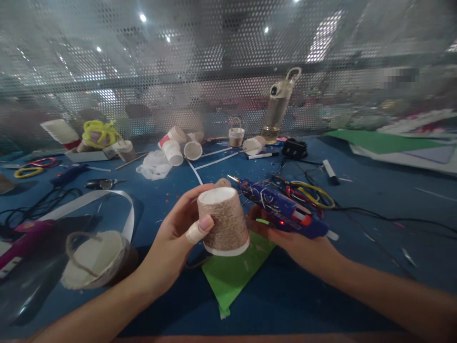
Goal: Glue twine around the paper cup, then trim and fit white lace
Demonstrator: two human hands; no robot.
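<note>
Wrapped in brown twine, a paper cup (225,221) is held upside down in my left hand (180,224), its white base facing up and white rim below. A bandage-like strip circles that thumb. My right hand (282,233) grips a blue glue gun (280,202) with a small red light on its side. The gun's metal nozzle points left, just above and behind the cup, near a bit of twine; whether they touch I cannot tell. Beneath both hands lies a green sheet (237,274) on the blue table.
A twine-handled cup basket (96,259) stands at left by a white ribbon (117,193). Scissors (314,193) and black cords lie right. Farther back are loose cups (173,145), a small basket (236,136), a clear bottle (277,107) and green paper (382,141), before a perforated metal screen (214,57).
</note>
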